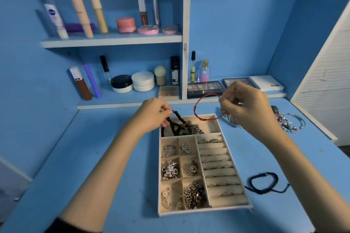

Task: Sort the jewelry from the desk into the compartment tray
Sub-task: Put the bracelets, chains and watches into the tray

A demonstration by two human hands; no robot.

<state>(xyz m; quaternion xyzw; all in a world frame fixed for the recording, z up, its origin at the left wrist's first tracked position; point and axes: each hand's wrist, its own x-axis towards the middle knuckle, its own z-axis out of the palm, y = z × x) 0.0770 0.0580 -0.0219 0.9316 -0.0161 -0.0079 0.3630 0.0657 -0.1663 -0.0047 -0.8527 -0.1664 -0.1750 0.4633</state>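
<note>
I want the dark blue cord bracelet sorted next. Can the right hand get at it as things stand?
Probably, once freed: the dark blue bracelet lies uncovered on the desk right of the tray, but the right hand pinches the red bracelet.

Home vanity: cosmetics shelves, jewelry tray

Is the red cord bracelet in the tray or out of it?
Out. The right hand pinches the red cord bracelet in the air by the tray's far edge; left hand holds the black beads.
</note>
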